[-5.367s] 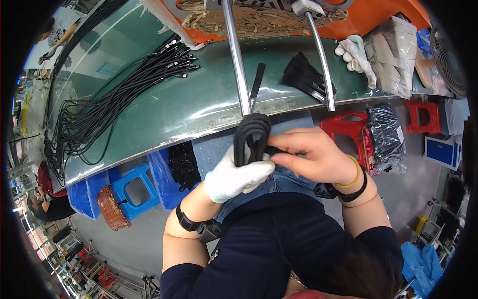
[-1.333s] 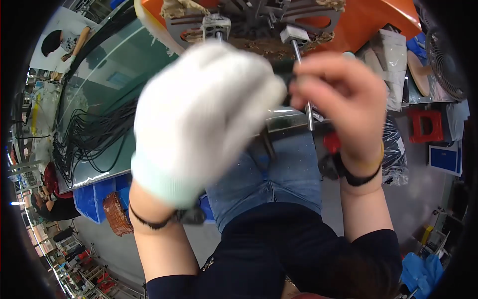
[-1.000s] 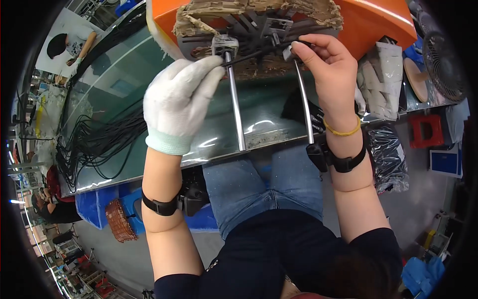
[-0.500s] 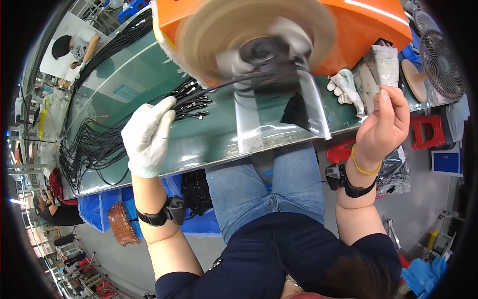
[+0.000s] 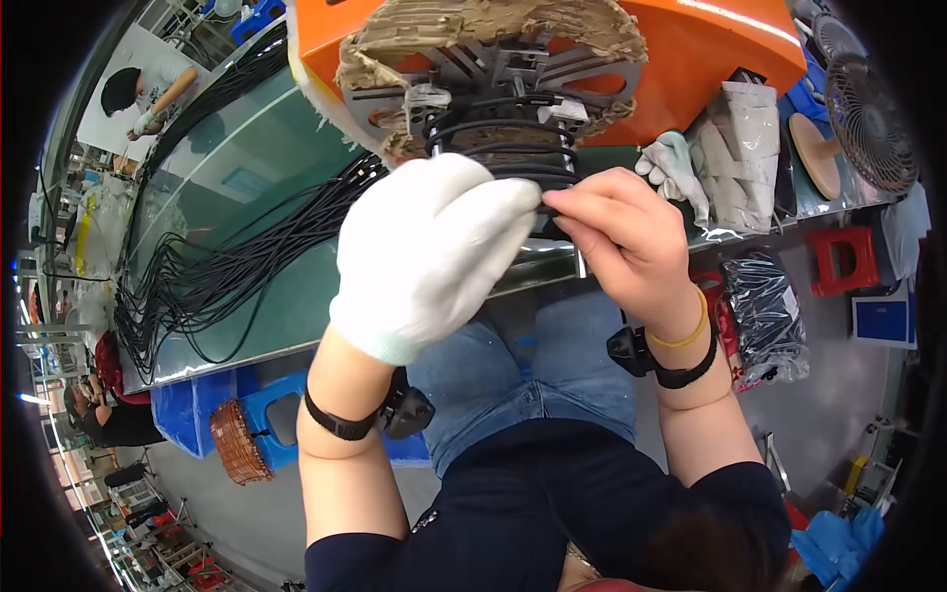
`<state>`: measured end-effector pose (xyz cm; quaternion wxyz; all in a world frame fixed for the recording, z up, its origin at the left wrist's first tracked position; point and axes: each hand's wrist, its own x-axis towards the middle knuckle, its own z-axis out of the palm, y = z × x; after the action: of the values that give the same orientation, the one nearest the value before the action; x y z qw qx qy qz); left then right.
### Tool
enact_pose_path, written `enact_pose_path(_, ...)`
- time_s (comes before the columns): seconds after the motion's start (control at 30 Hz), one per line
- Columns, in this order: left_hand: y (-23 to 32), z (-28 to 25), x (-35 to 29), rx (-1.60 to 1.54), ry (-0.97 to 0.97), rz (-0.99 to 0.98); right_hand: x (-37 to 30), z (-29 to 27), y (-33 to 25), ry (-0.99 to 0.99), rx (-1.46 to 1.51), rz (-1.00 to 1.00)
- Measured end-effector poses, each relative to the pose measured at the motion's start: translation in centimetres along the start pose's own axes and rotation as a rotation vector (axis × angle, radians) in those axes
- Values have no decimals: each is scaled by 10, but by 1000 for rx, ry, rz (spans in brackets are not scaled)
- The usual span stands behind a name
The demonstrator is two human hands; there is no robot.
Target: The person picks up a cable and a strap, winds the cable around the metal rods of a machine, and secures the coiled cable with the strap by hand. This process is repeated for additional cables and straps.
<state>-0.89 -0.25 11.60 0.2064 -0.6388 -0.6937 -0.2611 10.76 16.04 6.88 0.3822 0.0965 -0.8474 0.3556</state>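
In front of an orange machine [image 5: 710, 54], a slotted metal wheel [image 5: 367, 104] edged with torn brown padding stands still. Loops of black cable [image 5: 498, 125] pass around metal posts sticking out of it. My left hand [image 5: 424, 257], in a white glove, is closed at the near side of the loops, its fingertips on the black cable. Bare and pinched together, my right hand [image 5: 631, 237] meets the left fingertips and grips a black piece of the cable. The hands hide most of the cable's near part.
A pile of loose black cables [image 5: 247, 252] lies on the green table [image 5: 242, 133] at left. A spare white glove [image 5: 676, 168] and a worn wrapped block [image 5: 745, 148] lie at right, near a wooden disc [image 5: 814, 158] and a fan [image 5: 868, 123]. A red stool [image 5: 843, 261] stands beyond.
The wheel was spinning in a blur and now stands still. Both hands have moved inward from the sides and meet in front of it. The right hand has taken hold of the cable.
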Motion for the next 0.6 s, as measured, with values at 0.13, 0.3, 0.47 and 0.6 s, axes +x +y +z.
enact_pose_path(0.13, 19, 51, -29, -567, 578, -313, -3, 4, -1, -14, -93, -50)
enact_pose_path(0.3, 44, 89, -2, -2000, 561, -955, 16, -9, -17, -141, -290, 1)
enact_pose_path(0.47, 39, 106, 42, -2162, 853, -890, 53, -14, 20, 183, -15, 291)
enact_pose_path(0.6, 23, 108, 28, -2118, 951, -860, 42, 17, 40, 136, 297, 269)
